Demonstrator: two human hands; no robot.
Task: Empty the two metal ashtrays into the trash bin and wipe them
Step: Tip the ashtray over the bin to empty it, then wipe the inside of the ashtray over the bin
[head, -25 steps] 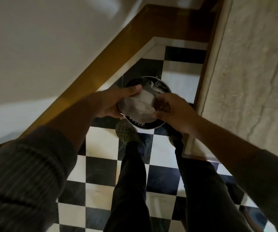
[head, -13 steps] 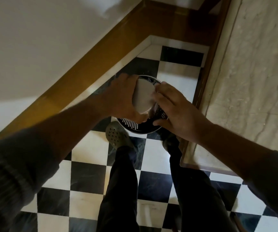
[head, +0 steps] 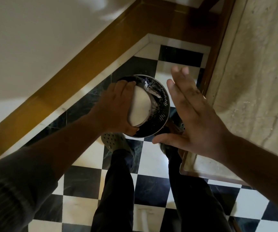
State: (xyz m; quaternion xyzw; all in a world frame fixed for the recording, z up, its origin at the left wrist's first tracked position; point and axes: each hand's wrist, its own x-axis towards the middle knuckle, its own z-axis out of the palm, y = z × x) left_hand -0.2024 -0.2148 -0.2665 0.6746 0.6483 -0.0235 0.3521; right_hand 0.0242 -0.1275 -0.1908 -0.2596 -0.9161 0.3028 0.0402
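Observation:
A round metal ashtray [head: 140, 107] is tipped on its edge over the black perforated trash bin [head: 164, 114], its pale underside toward me. My left hand [head: 116, 109] grips it by the rim from the left. My right hand [head: 192, 118] hovers flat and empty to the right of the bin, fingers spread, apart from the ashtray. White crumpled paper [head: 149, 89] lies inside the bin. Only one ashtray is in view.
The bin stands on a black-and-white checkered floor [head: 151, 188] in a corner. A white wall with a wooden skirting [head: 78, 76] runs on the left. A stone counter with a wooden edge [head: 215, 52] is on the right. My feet in clogs [head: 113, 141] are just before the bin.
My right hand let go of the ashtray and drew away to the right, opening flat. My left hand tilted the ashtray further onto its edge over the bin.

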